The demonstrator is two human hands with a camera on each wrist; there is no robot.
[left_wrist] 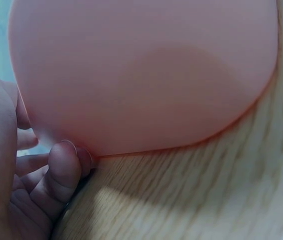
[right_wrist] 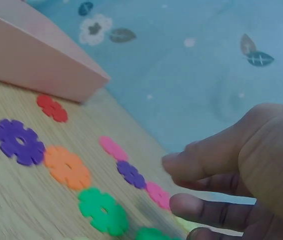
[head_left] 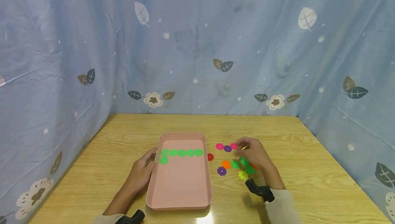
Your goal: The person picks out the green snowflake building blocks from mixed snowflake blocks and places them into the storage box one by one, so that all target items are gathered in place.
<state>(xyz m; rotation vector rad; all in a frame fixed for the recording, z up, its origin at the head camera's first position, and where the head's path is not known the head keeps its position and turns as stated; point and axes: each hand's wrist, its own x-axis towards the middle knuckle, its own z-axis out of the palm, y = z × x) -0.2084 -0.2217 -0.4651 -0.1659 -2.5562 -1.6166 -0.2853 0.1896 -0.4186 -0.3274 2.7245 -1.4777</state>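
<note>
My left hand [head_left: 141, 172] holds the left side of a shallow pink tray [head_left: 179, 196]. In the left wrist view its thumb [left_wrist: 64, 162] lies at the tray's lower edge, with other fingers partly hidden behind the wall. Inside the tray, several green notched flower discs [head_left: 182, 153] form a row, with one more green disc [head_left: 164, 160] below its left end. My right hand [head_left: 253, 152] hovers over loose discs, its thumb and fingers apart with nothing between them. Nearest its fingertips are a pink disc [right_wrist: 157, 195] and a partly hidden yellow disc [right_wrist: 186, 223].
Right of the tray lie a red disc [head_left: 210, 157], an orange disc [head_left: 226, 164], purple discs [head_left: 222, 171], green discs [head_left: 243, 161] and a yellow disc [head_left: 243, 175]. The wooden table [head_left: 123, 131] ends at a blue patterned curtain [head_left: 197, 46] behind and on both sides.
</note>
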